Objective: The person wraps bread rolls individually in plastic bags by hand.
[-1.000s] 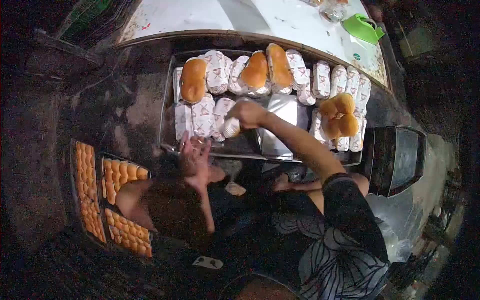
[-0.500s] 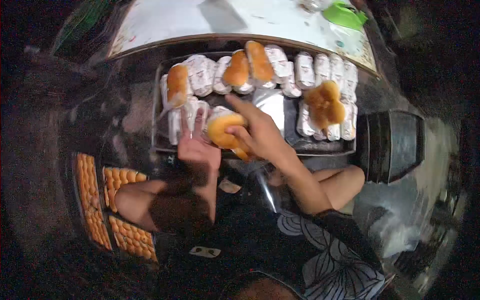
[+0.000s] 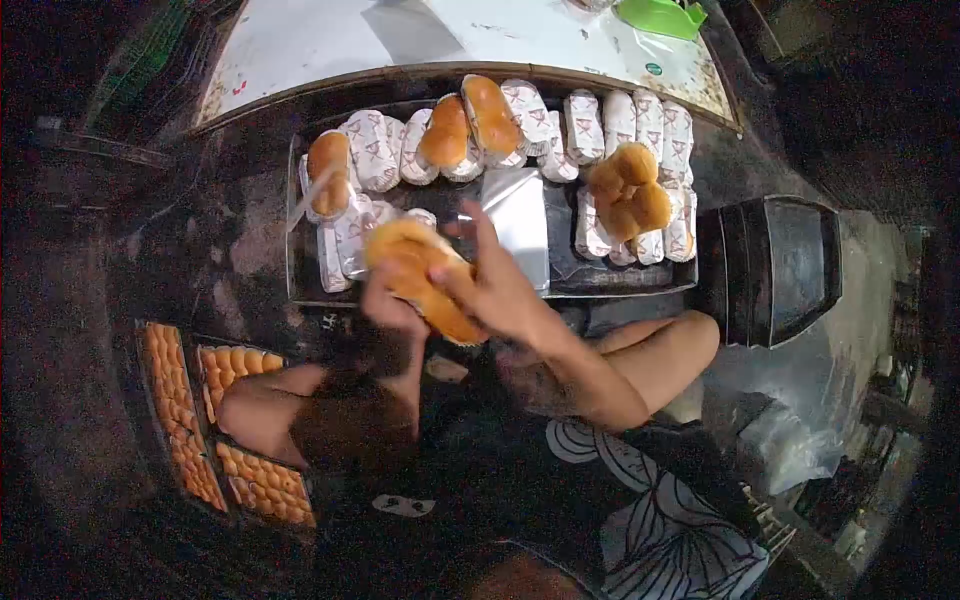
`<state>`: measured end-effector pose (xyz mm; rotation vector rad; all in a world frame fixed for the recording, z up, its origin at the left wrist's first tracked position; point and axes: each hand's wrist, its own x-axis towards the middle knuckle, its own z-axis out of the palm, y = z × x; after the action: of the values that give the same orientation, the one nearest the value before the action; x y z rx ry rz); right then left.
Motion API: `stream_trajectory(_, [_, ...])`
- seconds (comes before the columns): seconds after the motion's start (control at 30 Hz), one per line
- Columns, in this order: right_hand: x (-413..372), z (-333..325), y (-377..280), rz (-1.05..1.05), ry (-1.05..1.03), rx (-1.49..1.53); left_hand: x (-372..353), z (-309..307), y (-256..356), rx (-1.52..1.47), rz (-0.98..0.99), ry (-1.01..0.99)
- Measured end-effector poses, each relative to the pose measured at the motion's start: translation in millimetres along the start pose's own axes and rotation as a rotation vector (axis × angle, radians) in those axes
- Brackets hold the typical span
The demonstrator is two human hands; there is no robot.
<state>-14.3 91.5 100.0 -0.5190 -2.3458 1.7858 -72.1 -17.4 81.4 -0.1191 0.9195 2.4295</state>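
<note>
A golden bread roll (image 3: pixel 437 302) is held between my two hands over the front edge of a dark tray (image 3: pixel 590 291). My left hand (image 3: pixel 396 308) is curled against its lower left side, a little blurred. From the right, my right hand (image 3: pixel 505 290) grips it with the thumb on top and the index finger pointing up. Beside the hands lies a stack of clear, shiny plastic bags (image 3: pixel 516 225). Behind are rolls in printed white wrappers (image 3: pixel 372 150), with loose rolls (image 3: pixel 490 112) on top of some. A clump of joined rolls (image 3: pixel 640 207) rests at right.
A white table (image 3: pixel 330 50) with a green plastic item (image 3: pixel 663 17) stands beyond the tray. Stacked black crates (image 3: pixel 800 270) are at right, near a clear plastic bundle (image 3: pixel 790 445). Trays of rolls (image 3: pixel 265 485) lie at lower left.
My left hand, earlier spread with clear plastic over its fingers, has closed against the roll. My right hand has brought the roll left to it. The whole view has shifted slightly.
</note>
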Motion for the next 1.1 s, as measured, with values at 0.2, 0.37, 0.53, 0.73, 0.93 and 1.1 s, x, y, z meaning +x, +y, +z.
stream_trajectory(0.2, [-21, 13, 3, 0.042, 0.2, 0.241, -8, 7, -21, 0.301, -0.001, 0.073])
stream_trajectory(0.37, [-31, 7, 11, 0.029, 0.037, 0.168, 8, -14, 13, -0.326, -0.117, -0.315])
stream_trajectory(0.53, [-27, 15, 3, 0.086, 0.155, 0.366, 24, -17, 2, -0.073, -0.04, -0.117])
stream_trajectory(0.73, [-4, 36, 0, -0.017, 0.58, 0.237, 27, -14, -22, -0.042, -0.049, -0.345])
stream_trajectory(0.93, [-11, 27, 2, 0.165, 0.335, 0.137, 12, -38, -20, -0.325, -0.25, -0.424])
stream_trajectory(1.1, [-22, 19, 13, -0.204, 0.044, -0.139, 0, -25, -16, -0.352, -0.184, 0.165])
